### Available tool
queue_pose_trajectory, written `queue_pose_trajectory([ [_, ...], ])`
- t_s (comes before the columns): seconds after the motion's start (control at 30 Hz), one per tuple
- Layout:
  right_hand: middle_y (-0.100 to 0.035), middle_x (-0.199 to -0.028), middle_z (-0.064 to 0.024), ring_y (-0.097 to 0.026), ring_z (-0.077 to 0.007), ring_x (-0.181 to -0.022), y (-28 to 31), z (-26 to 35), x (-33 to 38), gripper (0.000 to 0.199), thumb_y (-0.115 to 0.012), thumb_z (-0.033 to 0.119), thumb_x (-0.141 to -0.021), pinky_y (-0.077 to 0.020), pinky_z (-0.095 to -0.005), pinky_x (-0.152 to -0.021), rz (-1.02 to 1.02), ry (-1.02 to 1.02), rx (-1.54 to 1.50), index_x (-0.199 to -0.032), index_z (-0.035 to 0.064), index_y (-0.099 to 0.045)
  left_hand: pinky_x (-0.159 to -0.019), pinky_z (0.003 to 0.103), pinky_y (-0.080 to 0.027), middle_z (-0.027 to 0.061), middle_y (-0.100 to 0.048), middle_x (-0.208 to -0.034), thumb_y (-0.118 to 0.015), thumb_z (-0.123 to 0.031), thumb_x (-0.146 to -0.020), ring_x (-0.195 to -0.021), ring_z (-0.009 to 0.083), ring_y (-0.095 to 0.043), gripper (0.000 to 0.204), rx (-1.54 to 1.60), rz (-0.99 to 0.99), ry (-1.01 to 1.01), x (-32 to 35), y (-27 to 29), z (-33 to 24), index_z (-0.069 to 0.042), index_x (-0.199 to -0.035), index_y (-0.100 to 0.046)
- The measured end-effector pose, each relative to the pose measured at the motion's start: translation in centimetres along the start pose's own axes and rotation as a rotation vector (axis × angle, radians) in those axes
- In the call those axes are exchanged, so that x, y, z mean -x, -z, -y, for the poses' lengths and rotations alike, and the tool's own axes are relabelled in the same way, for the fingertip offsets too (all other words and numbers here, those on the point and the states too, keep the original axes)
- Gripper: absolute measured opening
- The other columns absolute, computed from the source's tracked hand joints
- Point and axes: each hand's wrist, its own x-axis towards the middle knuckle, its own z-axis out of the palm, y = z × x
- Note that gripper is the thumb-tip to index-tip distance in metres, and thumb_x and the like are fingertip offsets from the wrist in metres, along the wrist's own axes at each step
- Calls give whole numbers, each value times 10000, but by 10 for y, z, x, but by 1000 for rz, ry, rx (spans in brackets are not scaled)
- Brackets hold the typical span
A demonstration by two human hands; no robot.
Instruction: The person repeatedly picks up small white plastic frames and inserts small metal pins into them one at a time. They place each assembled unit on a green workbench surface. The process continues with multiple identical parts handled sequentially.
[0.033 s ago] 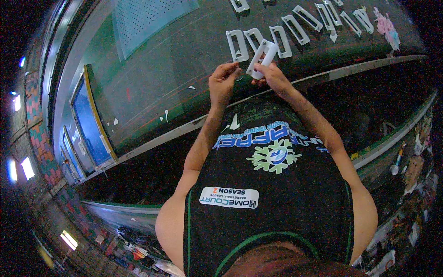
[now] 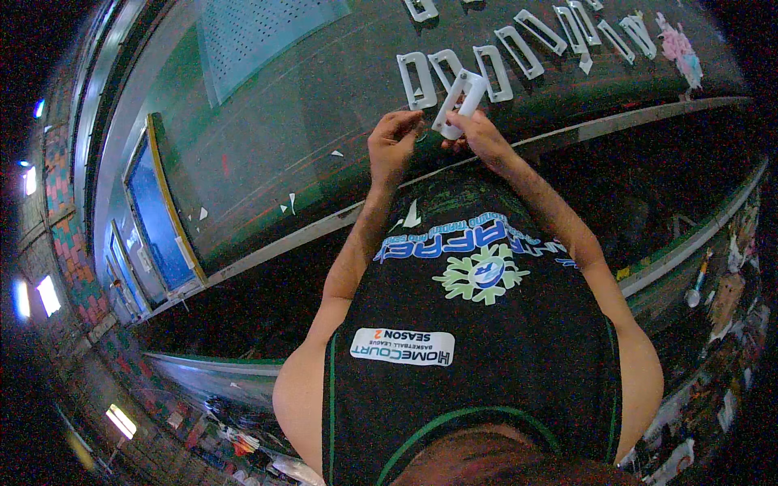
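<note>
My right hand (image 2: pixel 478 136) grips a white rectangular plastic frame (image 2: pixel 473 95) with a long open slot, tilted up over the near edge of the green table. Just left of it, my left hand (image 2: pixel 394 144) is closed in a pinch, fingertips apart from the frame. Something thin and clear-looking shows by those fingertips, too small to name. Right beyond my hands lie similar white frames, one of them (image 2: pixel 416 81) close to my left fingertips and another (image 2: pixel 493 73) behind the held one.
More white frames (image 2: pixel 519 53) lie in a slanting row toward the far right, near a crumpled pink and pale-blue cloth (image 2: pixel 679 50). A translucent perforated sheet (image 2: pixel 263 40) rests at the far left. Small white scraps (image 2: pixel 292 202) dot the green tabletop (image 2: pixel 267 146). A blue panel with a yellow edge (image 2: pixel 158 211) stands left.
My left hand has shifted very slightly to the right. The right hand and the white frame in it stay in place.
</note>
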Motion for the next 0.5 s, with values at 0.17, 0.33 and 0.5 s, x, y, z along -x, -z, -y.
queue_pose_trajectory([
  [0.17, -637, -968, -98, -646, -159, -714, 4, 3, -5, 444, -530, 336, -974, -497, -273, -589, 5, -37, 61, -1249, -5, -458, -821, 283, -536, 97, -675, -960, -682, 74, -792, -906, 176, -670, 236, -167, 165, -145, -2, -4, -3, 1, -1016, -691],
  [0.33, -636, -984, -88, -635, -151, -797, 4, 4, -4, 478, -542, 356, -965, -497, -277, -616, -9, -8, 77, -1281, 10, -445, -765, 307, -540, 116, -656, -945, -700, 40, -804, -884, 218, -672, 192, -286, 208, -247, -6, -9, -3, -19, -986, -683],
  [0.5, -637, -983, -75, -617, -143, -840, 4, 3, -4, 494, -550, 364, -958, -485, -278, -643, -14, -32, 48, -1294, 18, -447, -733, 336, -538, 119, -630, -947, -720, -2, -803, -865, 254, -662, 180, -434, 211, -381, -9, -8, -1, -33, -972, -664],
])
